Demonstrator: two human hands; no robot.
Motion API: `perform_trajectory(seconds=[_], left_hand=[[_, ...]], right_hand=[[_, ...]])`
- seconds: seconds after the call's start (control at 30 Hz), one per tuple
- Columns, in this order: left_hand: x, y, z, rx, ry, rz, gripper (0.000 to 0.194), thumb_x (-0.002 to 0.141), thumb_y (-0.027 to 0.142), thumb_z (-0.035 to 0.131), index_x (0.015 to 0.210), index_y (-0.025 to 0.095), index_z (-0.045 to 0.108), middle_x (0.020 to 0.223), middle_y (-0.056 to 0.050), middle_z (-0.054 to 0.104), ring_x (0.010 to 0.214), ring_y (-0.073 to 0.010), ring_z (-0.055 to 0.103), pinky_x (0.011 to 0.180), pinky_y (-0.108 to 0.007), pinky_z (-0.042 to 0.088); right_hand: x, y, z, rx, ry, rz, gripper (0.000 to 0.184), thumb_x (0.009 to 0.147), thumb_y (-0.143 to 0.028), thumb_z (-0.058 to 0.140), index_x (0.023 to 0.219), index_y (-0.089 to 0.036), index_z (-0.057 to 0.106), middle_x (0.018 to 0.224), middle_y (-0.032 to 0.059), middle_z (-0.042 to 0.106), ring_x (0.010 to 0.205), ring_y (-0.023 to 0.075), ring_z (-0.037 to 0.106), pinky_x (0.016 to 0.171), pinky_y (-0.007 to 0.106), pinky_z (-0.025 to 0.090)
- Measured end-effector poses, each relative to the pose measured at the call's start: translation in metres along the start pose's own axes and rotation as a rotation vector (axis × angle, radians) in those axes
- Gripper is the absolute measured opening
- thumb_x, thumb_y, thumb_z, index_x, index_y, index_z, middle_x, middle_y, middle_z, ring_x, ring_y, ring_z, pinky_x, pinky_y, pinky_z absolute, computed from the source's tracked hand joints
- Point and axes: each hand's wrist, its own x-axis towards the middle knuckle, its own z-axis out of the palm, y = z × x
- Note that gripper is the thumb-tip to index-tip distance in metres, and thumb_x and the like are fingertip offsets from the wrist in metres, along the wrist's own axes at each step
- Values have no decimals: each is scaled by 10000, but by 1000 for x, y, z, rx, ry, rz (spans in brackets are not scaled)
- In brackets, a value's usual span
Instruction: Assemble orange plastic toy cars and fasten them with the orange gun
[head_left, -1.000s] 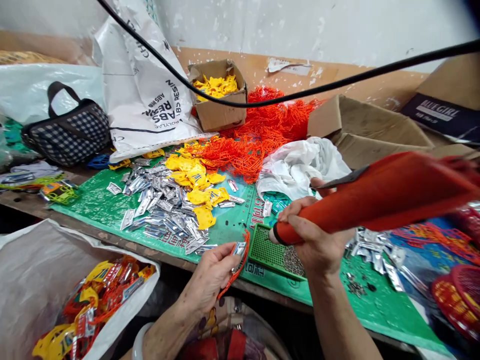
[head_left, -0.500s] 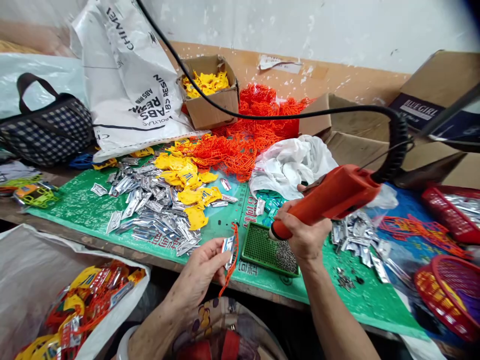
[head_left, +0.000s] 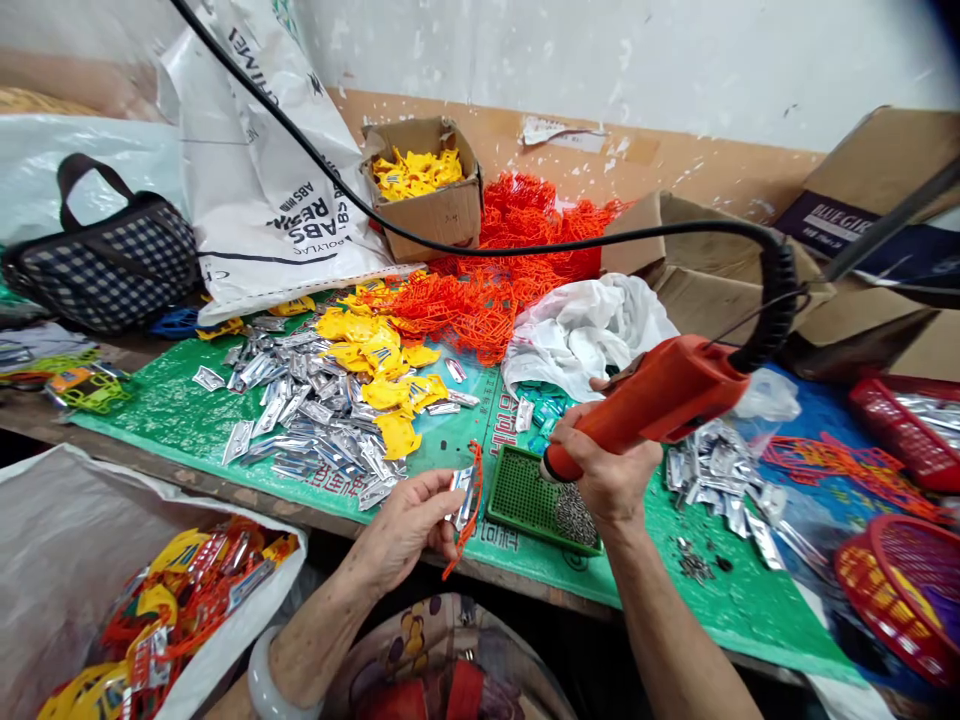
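Note:
My left hand pinches a small silver plate together with a thin orange plastic frame, just above the table's front edge. My right hand is wrapped round a red electric screwdriver, tilted with its tip end down to the left. That tip is over the green screw tray, where a heap of small screws lies at the right end. Whether the tip touches a screw cannot be made out. Silver plates and yellow plastic parts are piled left of the tray.
A black cable arches from the screwdriver across the view. Behind lie tangled orange frames, a white plastic bag and a cardboard box. An open sack of assembled pieces stands front left; red baskets stand at right.
The view has shifted slightly. My left hand has turned the silver plate and orange frame a little, with its fingers more visible beneath. The right hand keeps the screwdriver over the tray.

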Motion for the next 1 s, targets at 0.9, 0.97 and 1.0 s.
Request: perform_trajectory(seconds=[0.9, 0.97, 1.0], left_hand=[[10, 22, 7, 449, -102, 153, 101, 762, 286, 631, 789, 188, 621, 541, 63, 524, 485, -122, 461, 483, -231, 325], [9, 23, 8, 431, -104, 149, 124, 749, 308, 655, 777, 193, 619, 552, 58, 528, 494, -125, 462, 490, -235, 327], [9, 24, 8, 420, -105, 148, 133, 743, 316, 664, 771, 195, 617, 565, 53, 537, 501, -127, 466, 493, -237, 330]], right_hand=[[-24, -70, 28, 443, -243, 108, 224, 673, -129, 715, 846, -246, 634, 678, -41, 608, 587, 146, 591, 603, 344, 525], [-29, -68, 32, 425, -263, 143, 223, 673, -161, 726, 859, -244, 635, 686, -37, 610, 587, 150, 592, 603, 351, 527], [-30, -66, 34, 418, -267, 156, 245, 668, -172, 731, 883, -244, 637, 689, -36, 614, 582, 151, 590, 597, 352, 525]])
